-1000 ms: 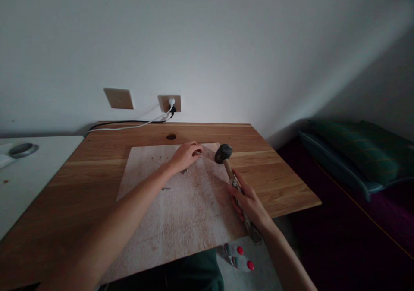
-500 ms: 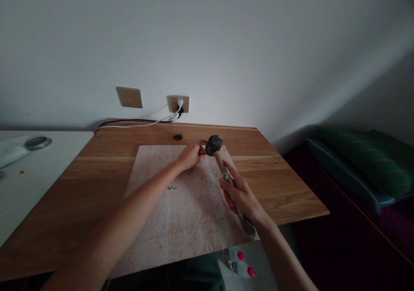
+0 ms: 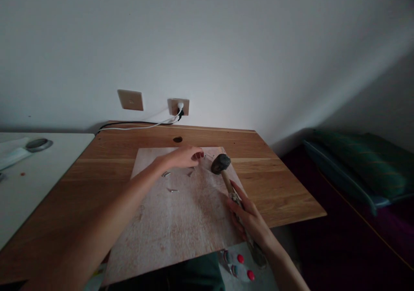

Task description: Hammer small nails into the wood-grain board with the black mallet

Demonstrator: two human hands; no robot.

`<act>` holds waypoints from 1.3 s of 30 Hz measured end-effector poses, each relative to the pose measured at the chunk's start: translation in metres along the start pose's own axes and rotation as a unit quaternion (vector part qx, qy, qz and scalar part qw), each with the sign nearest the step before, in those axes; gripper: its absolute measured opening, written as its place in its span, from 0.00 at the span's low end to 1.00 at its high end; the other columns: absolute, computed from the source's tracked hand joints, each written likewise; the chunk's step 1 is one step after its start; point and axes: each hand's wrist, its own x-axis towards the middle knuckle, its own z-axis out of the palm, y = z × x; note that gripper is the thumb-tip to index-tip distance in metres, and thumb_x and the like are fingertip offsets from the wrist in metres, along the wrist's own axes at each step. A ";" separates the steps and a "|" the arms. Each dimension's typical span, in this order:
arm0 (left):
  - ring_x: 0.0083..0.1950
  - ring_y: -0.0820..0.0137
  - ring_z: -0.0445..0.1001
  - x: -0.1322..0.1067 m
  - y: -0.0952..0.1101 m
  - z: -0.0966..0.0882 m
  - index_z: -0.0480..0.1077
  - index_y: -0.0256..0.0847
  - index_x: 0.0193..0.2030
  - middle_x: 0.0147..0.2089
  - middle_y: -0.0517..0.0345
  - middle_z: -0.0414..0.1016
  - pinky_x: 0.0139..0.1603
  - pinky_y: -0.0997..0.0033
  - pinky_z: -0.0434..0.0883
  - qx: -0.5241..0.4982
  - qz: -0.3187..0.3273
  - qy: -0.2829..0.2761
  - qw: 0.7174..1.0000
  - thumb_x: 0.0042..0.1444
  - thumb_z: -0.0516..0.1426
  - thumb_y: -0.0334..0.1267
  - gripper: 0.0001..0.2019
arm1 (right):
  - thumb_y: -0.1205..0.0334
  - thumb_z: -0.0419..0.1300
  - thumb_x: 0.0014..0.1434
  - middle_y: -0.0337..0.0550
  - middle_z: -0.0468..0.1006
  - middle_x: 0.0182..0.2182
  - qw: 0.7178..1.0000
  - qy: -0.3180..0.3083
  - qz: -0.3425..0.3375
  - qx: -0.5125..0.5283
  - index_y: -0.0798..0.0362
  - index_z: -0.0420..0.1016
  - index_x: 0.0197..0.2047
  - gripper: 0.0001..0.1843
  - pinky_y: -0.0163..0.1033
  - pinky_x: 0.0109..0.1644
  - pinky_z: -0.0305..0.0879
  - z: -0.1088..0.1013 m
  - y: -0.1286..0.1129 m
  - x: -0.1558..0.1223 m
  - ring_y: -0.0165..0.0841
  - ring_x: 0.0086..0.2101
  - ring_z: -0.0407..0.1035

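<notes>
My right hand point(image 3: 244, 209) is wrapped round the handle of a hammer point(image 3: 221, 164) with a dark, thick head. The head hovers above the right back part of a pale wooden board point(image 3: 181, 226). Over the back of that board is my left hand point(image 3: 187, 156), its fingers curled in; whatever they pinch is hidden. Just right of these fingertips are thin nails point(image 3: 208, 156). More small metal nails point(image 3: 166, 174) lie left of centre, and a single nail point(image 3: 173, 191) rests nearer to me.
The board lies on a brown wooden desk point(image 3: 278, 187) with a cable hole point(image 3: 177, 140). Cables run from a wall socket point(image 3: 180, 107) along the desk's back. A white table point(image 3: 42, 187) adjoins on the left. Bottles with red caps point(image 3: 240, 259) stand below the front edge.
The hammer has moved down and to the right, towards me, in my right hand. My left hand has shifted slightly left, bringing nails beside its fingertips into view.
</notes>
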 end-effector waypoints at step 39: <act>0.50 0.60 0.91 -0.004 -0.033 0.024 0.85 0.39 0.56 0.53 0.53 0.90 0.56 0.52 0.90 -0.068 -0.048 0.100 0.991 0.81 0.71 0.45 0.11 | 0.27 0.71 0.71 0.23 0.65 0.16 1.000 0.003 -0.006 -0.011 0.62 0.48 0.95 0.70 0.32 0.17 0.55 0.001 0.005 -0.001 0.29 0.14 0.55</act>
